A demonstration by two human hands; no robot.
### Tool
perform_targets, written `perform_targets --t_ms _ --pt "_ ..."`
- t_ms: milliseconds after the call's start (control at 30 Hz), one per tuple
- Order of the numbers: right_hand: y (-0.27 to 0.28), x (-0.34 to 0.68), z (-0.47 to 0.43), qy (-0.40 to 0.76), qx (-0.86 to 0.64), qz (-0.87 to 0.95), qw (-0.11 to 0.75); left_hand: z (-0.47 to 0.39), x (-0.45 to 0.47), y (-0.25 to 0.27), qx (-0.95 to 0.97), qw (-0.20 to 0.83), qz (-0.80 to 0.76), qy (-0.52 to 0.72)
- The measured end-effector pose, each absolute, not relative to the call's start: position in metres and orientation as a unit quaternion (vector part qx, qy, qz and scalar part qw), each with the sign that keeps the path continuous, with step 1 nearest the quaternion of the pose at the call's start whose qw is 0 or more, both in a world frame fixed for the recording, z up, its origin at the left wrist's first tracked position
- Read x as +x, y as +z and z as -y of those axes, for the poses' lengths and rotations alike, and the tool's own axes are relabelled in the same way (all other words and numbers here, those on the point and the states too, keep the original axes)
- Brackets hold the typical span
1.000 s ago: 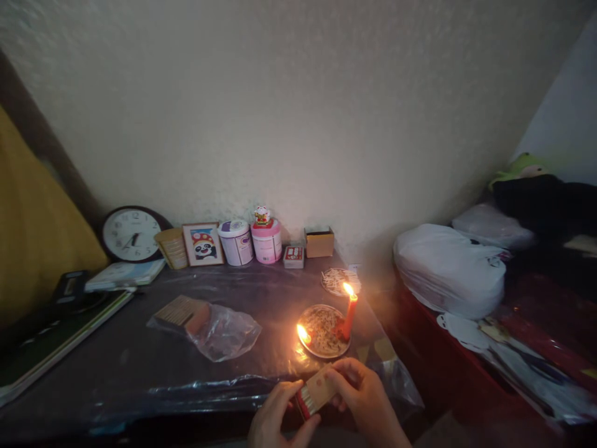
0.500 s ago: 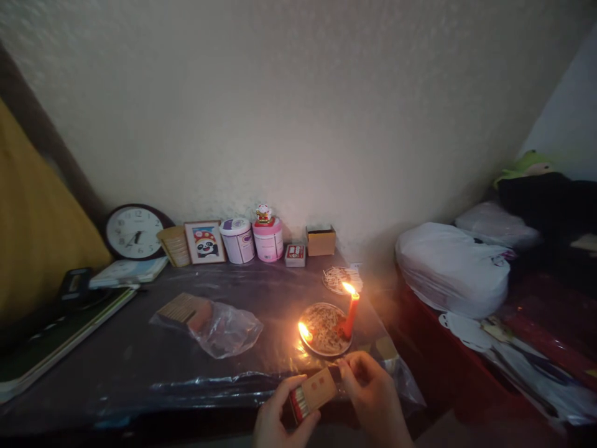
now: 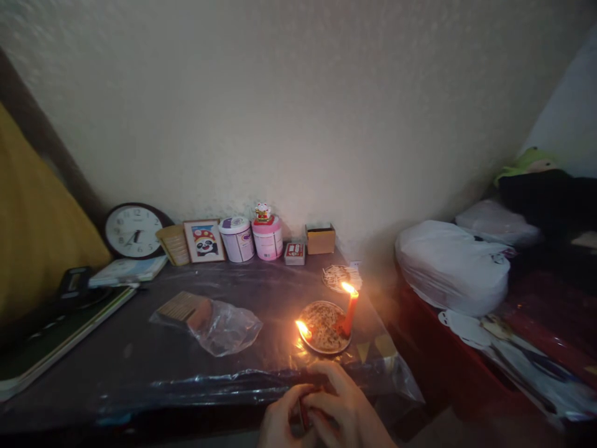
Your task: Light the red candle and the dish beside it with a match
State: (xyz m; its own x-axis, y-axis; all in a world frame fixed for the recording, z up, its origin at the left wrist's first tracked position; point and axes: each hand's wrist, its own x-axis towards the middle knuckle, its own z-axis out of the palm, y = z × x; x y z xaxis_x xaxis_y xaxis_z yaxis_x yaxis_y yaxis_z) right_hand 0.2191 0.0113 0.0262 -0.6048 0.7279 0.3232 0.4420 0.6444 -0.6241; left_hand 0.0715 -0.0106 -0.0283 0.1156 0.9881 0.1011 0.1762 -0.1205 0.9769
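Far left there's a yellow cushion (image 3: 32, 230) and some books (image 3: 56, 342) on the dark plastic-covered table (image 3: 140, 367). Along the wall: a round clock (image 3: 134, 231), a panda pic in a frame (image 3: 203, 240), 2 tubs (image 3: 252, 238) w/ a tiny cat figure on the pink one, a small red box (image 3: 295, 253) and a cardboard box (image 3: 320, 239). Mid-table there's a clear plastic bag (image 3: 219, 325) w/ a bundle of sticks poking out.

Bottom center – left hand (image 3: 280, 423) and right hand (image 3: 347, 414) are pressed together at the table's front edge, fingers of both curled tight around a matchbox (image 3: 305, 410). It's mostly hidden, only a red sliver shows btw them.

Just behind the hands sits a round dish (image 3: 321, 326) w/ a small flame on its left rim and a lit red candle (image 3: 349, 311) upright on the right. Far right – a white bag (image 3: 450, 264) on a red surface.
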Motion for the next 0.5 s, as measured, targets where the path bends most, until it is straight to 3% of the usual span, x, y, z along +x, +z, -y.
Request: perform_targets --t_ms 500 --pt "0.0319 0.2215 -0.0078 0.273 -0.337 0.855 0.283 0.0128 0.0744 -0.0231 0.604 0.441 -0.497 0.441"
